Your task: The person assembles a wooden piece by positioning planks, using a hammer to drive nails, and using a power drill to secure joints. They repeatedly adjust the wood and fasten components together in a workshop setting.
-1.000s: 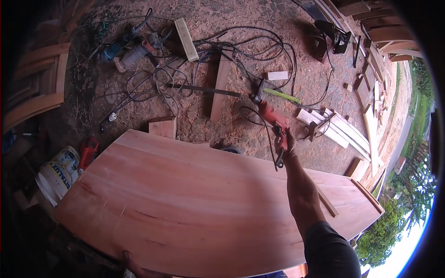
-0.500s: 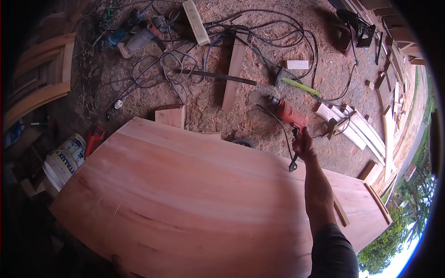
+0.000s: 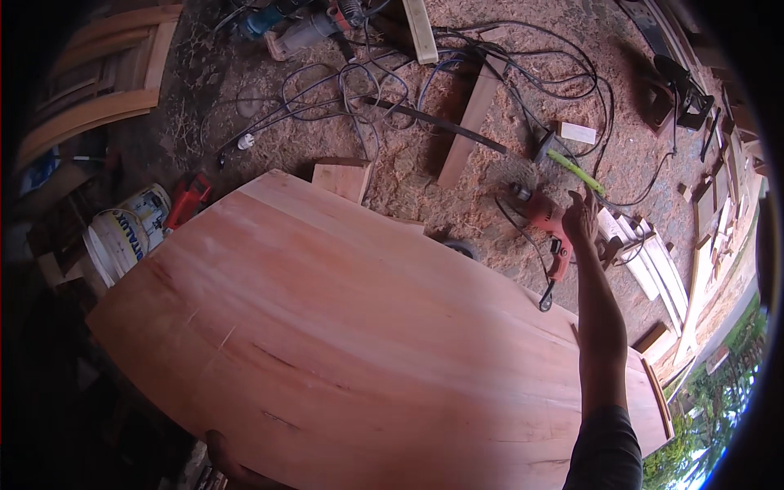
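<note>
A large reddish wooden panel (image 3: 327, 318) fills the space before me. My left hand (image 3: 227, 464), dark and partly cut off, grips its near left edge with a thumb showing; the other fingers are hidden. Beyond the panel's far edge lies a red power drill (image 3: 549, 219), its cord (image 3: 545, 300) trailing from the handle. My right hand (image 3: 578, 222) is beside the drill body, fingers stretched forward and no longer round its handle. Just ahead of those fingertips lies a hammer (image 3: 576, 170) with a bright green handle; I cannot tell whether they touch it.
Tangled cables (image 3: 367, 98) and sawdust cover the ground. A plank (image 3: 474, 122), a small pale block (image 3: 577, 132) and white strips (image 3: 641, 253) lie about. Another power tool (image 3: 306, 37) is at the back, a white bucket (image 3: 122, 237) and red tool (image 3: 189, 200) at left.
My right hand has let go of the drill's handle and moved forward past it, fingers now extended. The drill stays on the ground. The whole view has shifted, so things appear farther right.
</note>
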Available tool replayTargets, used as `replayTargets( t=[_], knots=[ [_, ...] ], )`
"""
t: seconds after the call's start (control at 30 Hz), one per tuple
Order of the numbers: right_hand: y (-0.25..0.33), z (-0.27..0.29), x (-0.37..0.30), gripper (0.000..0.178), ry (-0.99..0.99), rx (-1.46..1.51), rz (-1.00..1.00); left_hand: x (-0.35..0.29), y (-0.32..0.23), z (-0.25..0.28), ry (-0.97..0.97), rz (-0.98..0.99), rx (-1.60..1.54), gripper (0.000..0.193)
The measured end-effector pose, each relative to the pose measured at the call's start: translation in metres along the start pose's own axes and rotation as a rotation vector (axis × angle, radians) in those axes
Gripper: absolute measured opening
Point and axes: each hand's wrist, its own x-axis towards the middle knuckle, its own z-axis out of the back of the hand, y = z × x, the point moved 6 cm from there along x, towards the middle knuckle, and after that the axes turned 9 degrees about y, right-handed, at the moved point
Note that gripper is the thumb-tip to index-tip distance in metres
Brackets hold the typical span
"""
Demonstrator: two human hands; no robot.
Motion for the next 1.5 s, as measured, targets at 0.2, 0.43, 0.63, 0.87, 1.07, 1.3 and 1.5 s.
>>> replayTargets(
  t=[0.2,0.43,0.63,0.87,1.07,1.3,1.5],
  knots=[
    [0.033,0.026,0.059,0.054,0.327,-0.318,-0.074,0.046,-0.067,-0.018,-0.246,0.116,0.129,0.046],
    [0.042,0.069,0.023,0.024,0.094,-0.196,0.407,0.017,-0.016,-0.035,0.042,0.945,-1.076,0.032],
    [0.064,0.128,-0.060,0.024,0.159,0.101,0.366,0.065,-0.024,-0.028,0.048,0.788,-1.434,0.063],
    [0.264,0.300,-0.239,0.054,0.577,0.536,0.175,0.060,-0.019,-0.031,0.015,0.694,-1.622,0.084],
    [0.381,0.342,-0.339,0.045,0.473,0.239,0.990,0.034,-0.020,-0.038,-0.018,0.777,-1.661,0.097],
    [0.420,0.341,-0.361,0.070,0.333,-0.256,0.822,-0.066,0.025,-0.096,0.001,0.986,-1.633,0.065],
    [0.423,0.320,-0.356,0.056,0.362,-0.266,0.409,-0.291,0.082,-0.215,0.121,1.313,-1.139,0.035]
  ],
)
